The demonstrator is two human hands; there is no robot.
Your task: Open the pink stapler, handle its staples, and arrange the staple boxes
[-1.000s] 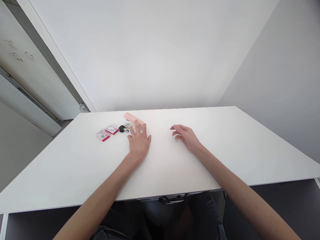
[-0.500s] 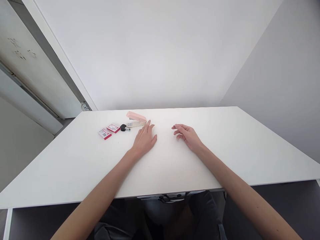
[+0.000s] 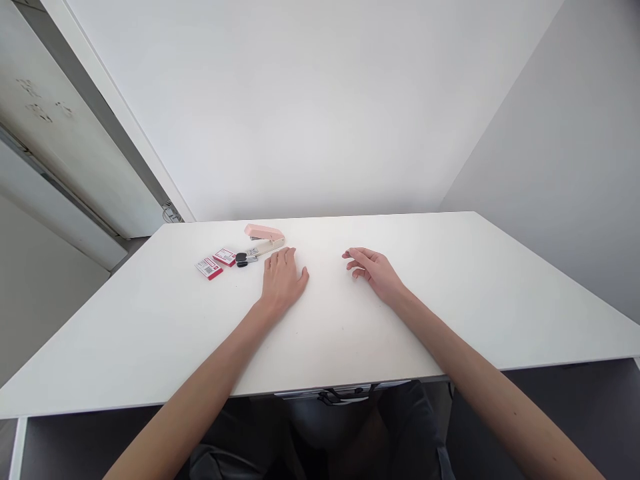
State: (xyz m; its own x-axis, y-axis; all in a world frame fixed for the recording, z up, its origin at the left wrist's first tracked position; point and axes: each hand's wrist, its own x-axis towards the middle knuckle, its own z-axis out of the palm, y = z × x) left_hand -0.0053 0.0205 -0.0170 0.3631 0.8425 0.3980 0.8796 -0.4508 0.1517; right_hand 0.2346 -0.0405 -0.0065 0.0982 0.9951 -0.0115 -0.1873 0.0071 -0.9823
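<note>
My left hand (image 3: pixel 282 277) lies palm down on the white table, its fingers stretched out and thumb apart. Its fingertips are just beside an opened stapler (image 3: pixel 265 233), with a pink top arm raised over a cream base. Against the left end of that base rests a small black-headed item with a metal end (image 3: pixel 242 260), perhaps a key. My right hand (image 3: pixel 374 269) rests on its side further right, thumb and forefinger pinched together. Something tiny and dark shows at those fingertips, too small to name. The other fingers of that hand are loosely curled.
Two small white-and-red boxes with printed labels, a nearer box (image 3: pixel 209 268) and a farther box (image 3: pixel 225 257), lie left of the black-headed item. The white table (image 3: pixel 320 353) meets a wall (image 3: pixel 320 120) at its back. Dark cables (image 3: pixel 333 398) hang below its front edge.
The stapler has shifted left and turned slightly, and the black-headed item has moved a little left with it. My left hand's fingers have swung left. My right hand stays put.
</note>
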